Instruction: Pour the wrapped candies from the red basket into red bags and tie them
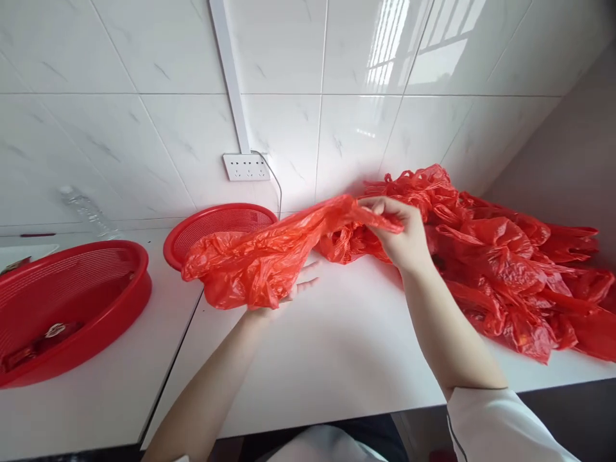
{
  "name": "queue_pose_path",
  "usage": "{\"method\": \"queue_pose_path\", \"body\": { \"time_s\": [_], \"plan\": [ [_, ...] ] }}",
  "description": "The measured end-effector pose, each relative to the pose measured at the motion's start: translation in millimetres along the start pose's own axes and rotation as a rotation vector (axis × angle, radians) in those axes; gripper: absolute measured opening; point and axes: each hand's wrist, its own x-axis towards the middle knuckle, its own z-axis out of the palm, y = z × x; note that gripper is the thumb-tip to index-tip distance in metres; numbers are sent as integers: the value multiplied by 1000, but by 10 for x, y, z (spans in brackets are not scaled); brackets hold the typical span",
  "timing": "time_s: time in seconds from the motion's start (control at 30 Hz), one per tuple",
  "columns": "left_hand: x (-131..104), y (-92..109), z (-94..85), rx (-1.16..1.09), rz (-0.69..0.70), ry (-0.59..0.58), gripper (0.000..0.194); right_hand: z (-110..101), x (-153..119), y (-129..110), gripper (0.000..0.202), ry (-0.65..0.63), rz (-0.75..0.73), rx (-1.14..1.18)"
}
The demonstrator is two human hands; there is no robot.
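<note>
Right hand pinches the narrow end of a red plastic bag between thumb and fingers; film bunches there, presumably for a firm hold on slippery sheet. Left hand lies beneath the wider part, visible fingers spread, palm hidden by film; likely a support for the limp body. Bag is held above the white table, between a heap of red bags at right and a large red basket at left, both probably placed for easy reach. Smaller red basket stands behind the bag, near the tiled wall.
</note>
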Motion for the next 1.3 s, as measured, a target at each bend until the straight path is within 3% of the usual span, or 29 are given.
{"method": "queue_pose_path", "body": {
  "time_s": [0.1, 0.2, 0.27, 0.37, 0.47, 0.57, 0.63, 0.7, 0.77, 0.87, 0.9, 1.0, 1.1, 1.13, 1.17, 1.23, 1.3],
  "plan": [
    [-401, 48, -158, -334, -66, 34, 100, 42, -241, 63, 39, -243, 79, -34],
    [-769, -103, -350, -555, -232, 278, 69, -9, -484, 164, 36, -517, 162, -107],
    [-1022, -282, -442, -555, -316, 436, 49, -62, -635, 266, 30, -702, 252, -200],
    [-1321, -495, -435, -364, -350, 582, 40, -95, -827, 403, 31, -847, 439, -237],
    [-1376, -518, -295, 85, -232, 611, 47, -53, -930, 441, 37, -800, 540, -109],
    [-1179, -440, -194, 478, -94, 548, 81, -1, -925, 397, 48, -749, 518, 2],
    [-972, -416, -204, 570, -75, 630, 103, 7, -890, 369, 50, -713, 480, 47],
    [-758, -435, -263, 518, -97, 728, 111, -4, -858, 364, 50, -668, 470, 88],
    [-572, -474, -336, 403, -138, 758, 94, -21, -845, 382, 49, -646, 498, 153],
    [-401, -492, -414, 261, -153, 760, 36, -40, -860, 416, 50, -654, 552, 278],
    [-382, -476, -427, 194, -144, 750, 24, -45, -869, 420, 50, -642, 570, 312],
    [-430, -344, -430, -35, -87, 757, 16, -73, -891, 401, 50, -545, 659, 419],
    [-558, -109, -351, 59, 169, 909, 9, -107, -891, 343, 44, -477, 789, 508],
    [-593, -22, -300, 173, 276, 850, 10, -112, -888, 321, 47, -474, 818, 523],
    [-618, 58, -237, 290, 364, 696, 12, -109, -883, 298, 52, -474, 833, 536],
    [-629, 170, -88, 476, 465, 262, 15, -84, -876, 256, 56, -467, 834, 559],
    [-604, 172, 59, 595, 518, -36, 23, -42, -876, 223, 55, -442, 832, 587]
  ]
}}
